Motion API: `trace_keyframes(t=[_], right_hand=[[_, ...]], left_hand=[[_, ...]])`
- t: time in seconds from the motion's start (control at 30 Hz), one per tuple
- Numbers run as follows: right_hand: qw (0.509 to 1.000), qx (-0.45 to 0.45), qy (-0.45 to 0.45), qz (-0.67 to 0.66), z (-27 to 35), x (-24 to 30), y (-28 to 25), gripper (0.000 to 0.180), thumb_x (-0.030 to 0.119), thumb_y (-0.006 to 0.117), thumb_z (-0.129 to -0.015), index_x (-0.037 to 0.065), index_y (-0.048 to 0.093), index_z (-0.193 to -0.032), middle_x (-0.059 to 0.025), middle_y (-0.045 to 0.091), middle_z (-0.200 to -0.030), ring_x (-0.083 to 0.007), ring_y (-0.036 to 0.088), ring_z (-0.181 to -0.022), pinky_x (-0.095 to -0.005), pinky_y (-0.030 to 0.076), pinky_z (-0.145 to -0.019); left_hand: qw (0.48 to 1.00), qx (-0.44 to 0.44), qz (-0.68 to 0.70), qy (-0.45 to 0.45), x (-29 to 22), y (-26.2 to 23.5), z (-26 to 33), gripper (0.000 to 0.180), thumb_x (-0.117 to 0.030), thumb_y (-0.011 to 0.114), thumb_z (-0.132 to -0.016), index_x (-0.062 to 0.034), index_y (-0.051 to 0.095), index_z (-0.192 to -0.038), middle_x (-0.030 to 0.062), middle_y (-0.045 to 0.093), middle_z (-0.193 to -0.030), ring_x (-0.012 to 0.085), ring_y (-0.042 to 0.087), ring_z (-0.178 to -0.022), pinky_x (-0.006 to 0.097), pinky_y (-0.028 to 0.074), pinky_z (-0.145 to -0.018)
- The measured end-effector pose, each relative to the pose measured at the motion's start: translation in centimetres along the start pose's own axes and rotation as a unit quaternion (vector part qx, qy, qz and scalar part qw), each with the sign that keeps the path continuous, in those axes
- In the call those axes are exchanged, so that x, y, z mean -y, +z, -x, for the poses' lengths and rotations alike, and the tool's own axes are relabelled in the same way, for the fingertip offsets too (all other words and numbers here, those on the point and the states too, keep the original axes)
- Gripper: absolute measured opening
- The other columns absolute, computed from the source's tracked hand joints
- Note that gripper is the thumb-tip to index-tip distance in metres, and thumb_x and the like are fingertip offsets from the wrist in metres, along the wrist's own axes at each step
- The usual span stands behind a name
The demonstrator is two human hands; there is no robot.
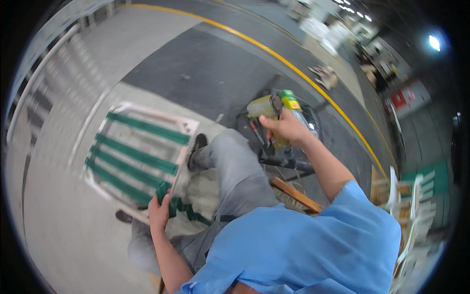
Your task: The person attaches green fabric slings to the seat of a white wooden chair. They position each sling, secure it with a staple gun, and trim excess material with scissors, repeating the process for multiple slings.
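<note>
A pale frame (190,138) strung with several dark green straps (142,156) leans in front of my legs at the left. My left hand (159,211) is closed on a green strap (188,211) at the frame's near corner, and the strap's loose end trails over my leg. To the right, my right hand (290,128) is closed at a yellowish cylindrical tool (259,107) with a dark round end, raised above a dark stand. My hand hides part of the tool, and its exact kind is blurred. A green and yellow container (291,100) is just beyond that hand.
The dark stand (289,160) also holds a red-handled tool (255,131). A wooden bar (296,195) lies beside my right hip. White slatted furniture stands at the left (73,63) and right (416,201). A yellow line (264,47) curves across the floor.
</note>
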State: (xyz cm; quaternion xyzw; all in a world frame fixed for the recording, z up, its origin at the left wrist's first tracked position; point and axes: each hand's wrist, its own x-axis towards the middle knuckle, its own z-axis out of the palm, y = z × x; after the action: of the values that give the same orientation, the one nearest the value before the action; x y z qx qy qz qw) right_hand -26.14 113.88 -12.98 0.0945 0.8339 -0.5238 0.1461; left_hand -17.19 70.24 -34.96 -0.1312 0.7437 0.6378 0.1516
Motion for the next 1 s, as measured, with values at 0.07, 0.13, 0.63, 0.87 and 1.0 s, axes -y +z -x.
trace_keyframes(t=[0.07, 0.13, 0.63, 0.87, 1.0], right_hand=[[0.991, -0.103, 0.085, -0.031, 0.5, -2.5, -5.4, 0.042, 0.038, 0.075, -0.096, 0.007, 0.064, -0.122, -0.0022, 0.065, -0.097, -0.0110, 0.059, -0.066, -0.0281, 0.050, -0.058], [0.977, -0.151, 0.140, -0.061, 1.0, -6.1, -9.7, 0.039, 0.038, 0.075, -0.096, 0.009, 0.063, -0.120, -0.0014, 0.062, -0.093, -0.0114, 0.058, -0.063, -0.0288, 0.049, -0.055], [0.921, -0.142, 0.259, 0.252, -2.1, -24.0, -12.0, 0.064, 0.060, 0.067, -0.093, -0.001, 0.073, -0.109, -0.0198, 0.073, -0.101, -0.0321, 0.074, -0.088, -0.0422, 0.058, -0.075], [0.829, -0.200, 0.323, 0.411, 2.4, -25.9, -16.4, 0.065, 0.044, 0.068, -0.090, 0.006, 0.055, -0.141, -0.0215, 0.069, -0.128, -0.0434, 0.066, -0.117, -0.0522, 0.052, -0.097], [0.847, -0.304, 0.295, 0.322, 2.4, -30.1, -16.9, 0.081, 0.041, 0.078, -0.077, 0.005, 0.050, -0.144, -0.0279, 0.067, -0.127, -0.0450, 0.064, -0.121, -0.0481, 0.051, -0.103]], left_hand=[[0.989, -0.054, -0.118, 0.076, -0.2, 1.6, 0.3, 0.030, -0.019, 0.061, -0.100, 0.0017, 0.069, -0.120, 0.0197, 0.073, -0.100, 0.0342, 0.069, -0.090, 0.042, 0.051, -0.083], [0.967, -0.099, -0.209, 0.108, -0.4, 3.0, 0.7, 0.031, -0.020, 0.061, -0.099, 0.0026, 0.068, -0.121, 0.0233, 0.072, -0.102, 0.0409, 0.068, -0.094, 0.045, 0.052, -0.083], [0.938, -0.117, -0.319, 0.065, -0.6, 6.0, 3.3, 0.042, -0.029, 0.063, -0.101, 0.0083, 0.066, -0.120, 0.0304, 0.071, -0.107, 0.0462, 0.069, -0.100, 0.048, 0.052, -0.087], [0.973, -0.107, -0.200, -0.048, -1.2, 5.3, 3.0, 0.043, -0.034, 0.060, -0.104, 0.0053, 0.066, -0.121, 0.0204, 0.074, -0.101, 0.0291, 0.068, -0.094, 0.040, 0.051, -0.087], [0.987, -0.048, 0.097, -0.122, -2.7, 5.3, 3.0, 0.038, -0.029, 0.057, -0.107, 0.0016, 0.065, -0.126, 0.0105, 0.076, -0.106, 0.0168, 0.068, -0.091, 0.033, 0.055, -0.077]])
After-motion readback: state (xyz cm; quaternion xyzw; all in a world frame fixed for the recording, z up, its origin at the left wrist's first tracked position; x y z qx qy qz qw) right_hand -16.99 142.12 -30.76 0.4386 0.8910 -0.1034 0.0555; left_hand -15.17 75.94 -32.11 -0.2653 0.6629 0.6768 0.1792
